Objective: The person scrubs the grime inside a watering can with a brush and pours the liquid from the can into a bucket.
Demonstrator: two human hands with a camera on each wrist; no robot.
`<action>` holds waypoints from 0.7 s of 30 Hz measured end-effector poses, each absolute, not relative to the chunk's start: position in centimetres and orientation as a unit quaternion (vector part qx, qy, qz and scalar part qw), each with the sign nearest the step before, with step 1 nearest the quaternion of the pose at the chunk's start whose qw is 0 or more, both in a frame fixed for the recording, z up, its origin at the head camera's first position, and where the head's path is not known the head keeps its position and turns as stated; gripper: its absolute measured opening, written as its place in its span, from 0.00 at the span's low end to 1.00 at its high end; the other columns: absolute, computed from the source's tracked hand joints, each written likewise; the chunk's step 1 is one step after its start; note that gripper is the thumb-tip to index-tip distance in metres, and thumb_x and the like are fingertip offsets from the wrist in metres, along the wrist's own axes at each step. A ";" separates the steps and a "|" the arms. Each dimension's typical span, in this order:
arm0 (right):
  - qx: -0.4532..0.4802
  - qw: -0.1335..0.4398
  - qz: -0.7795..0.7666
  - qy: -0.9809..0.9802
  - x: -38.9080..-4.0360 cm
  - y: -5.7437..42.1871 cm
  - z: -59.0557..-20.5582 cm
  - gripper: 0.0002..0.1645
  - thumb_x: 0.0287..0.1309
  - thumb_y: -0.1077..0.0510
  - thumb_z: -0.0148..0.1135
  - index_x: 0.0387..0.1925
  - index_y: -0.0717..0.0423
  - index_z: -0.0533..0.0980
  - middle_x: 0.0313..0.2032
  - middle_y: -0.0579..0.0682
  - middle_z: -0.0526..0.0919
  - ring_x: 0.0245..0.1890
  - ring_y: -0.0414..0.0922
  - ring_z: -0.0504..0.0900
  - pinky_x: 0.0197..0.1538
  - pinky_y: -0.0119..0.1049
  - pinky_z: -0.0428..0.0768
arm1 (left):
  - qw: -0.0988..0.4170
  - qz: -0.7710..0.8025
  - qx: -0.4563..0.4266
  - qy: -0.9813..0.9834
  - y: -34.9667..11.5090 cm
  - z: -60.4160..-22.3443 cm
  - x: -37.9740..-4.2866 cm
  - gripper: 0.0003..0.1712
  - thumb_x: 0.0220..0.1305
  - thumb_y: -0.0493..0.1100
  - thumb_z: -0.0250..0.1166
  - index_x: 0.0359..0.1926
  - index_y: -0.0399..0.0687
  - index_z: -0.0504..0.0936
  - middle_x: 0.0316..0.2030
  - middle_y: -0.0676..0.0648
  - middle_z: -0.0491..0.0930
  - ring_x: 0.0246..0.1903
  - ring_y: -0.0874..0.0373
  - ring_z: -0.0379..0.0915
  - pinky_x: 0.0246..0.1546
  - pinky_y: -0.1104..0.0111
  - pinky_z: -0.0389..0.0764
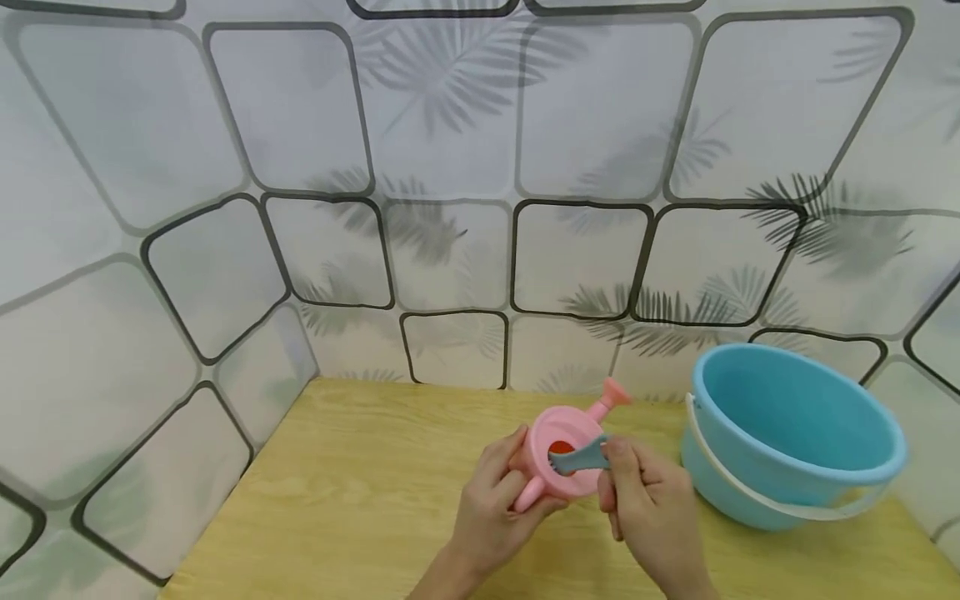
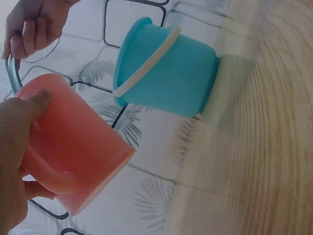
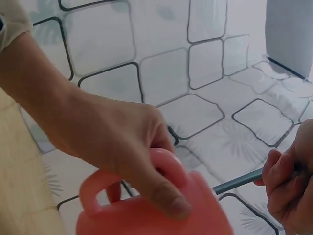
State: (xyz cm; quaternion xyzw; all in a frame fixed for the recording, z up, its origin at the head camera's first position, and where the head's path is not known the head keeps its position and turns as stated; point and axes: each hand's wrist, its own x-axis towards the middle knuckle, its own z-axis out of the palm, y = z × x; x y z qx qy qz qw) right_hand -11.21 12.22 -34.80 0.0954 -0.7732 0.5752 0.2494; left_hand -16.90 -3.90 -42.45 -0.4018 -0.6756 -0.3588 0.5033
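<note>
nearest the head camera, my left hand (image 1: 495,497) grasps the side of a pink watering can (image 1: 573,486), held above the wood-grained table (image 1: 337,483). my right hand (image 1: 656,504), just right of the can, pinches a blue-grey utensil (image 1: 588,457) whose far end lies at the can's round opening; my fingers hide its grip. to the right of the can, beyond my right hand, a light-blue bucket (image 1: 787,392) stands on the table, its white handle (image 1: 806,512) hanging across the near side. behind the can rises a patterned wall covering (image 1: 450,250) with grey fronds.

only the head view shows an orange-red patch (image 1: 561,449) in the can's opening; whether it is an object i cannot tell. my left wrist view gives the can side-on, with its curved handle (image 2: 51,179) and base. my right wrist view adds a pale sleeve (image 3: 17,22) on my left arm and a grey panel (image 3: 291,36), well apart from the can.
</note>
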 end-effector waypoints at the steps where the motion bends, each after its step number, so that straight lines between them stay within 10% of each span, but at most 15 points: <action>1: 0.097 0.234 0.577 -0.776 -11.2 12.2 -34.9 0.20 0.70 0.61 0.47 0.19 0.57 0.72 0.09 0.43 0.67 0.02 0.35 0.62 0.05 0.29 0.61 | 0.501 -0.360 -0.402 -0.676 -3.8 -42.4 -16.9 0.21 0.44 0.50 0.77 0.20 0.44 0.73 0.51 0.30 0.76 0.45 0.41 0.76 0.44 0.63 0.82; 5: 0.093 0.158 0.595 -0.783 -11.6 12.2 -35.1 0.22 0.70 0.55 0.47 0.19 0.57 0.72 0.10 0.44 0.69 0.02 0.36 0.64 0.06 0.30 0.64 | 0.498 -0.360 -0.403 -0.678 -3.5 -42.4 -16.9 0.22 0.43 0.49 0.77 0.19 0.44 0.72 0.51 0.30 0.75 0.45 0.41 0.76 0.45 0.63 0.82; 21: 0.104 0.191 0.649 -0.729 -12.0 14.6 -34.3 0.21 0.71 0.60 0.44 0.24 0.68 0.72 0.09 0.50 0.69 0.01 0.40 0.63 0.01 0.31 0.58 | 0.513 -0.349 -0.411 -0.668 -3.0 -42.0 -17.9 0.24 0.46 0.51 0.75 0.18 0.44 0.70 0.51 0.30 0.76 0.45 0.39 0.76 0.44 0.62 0.82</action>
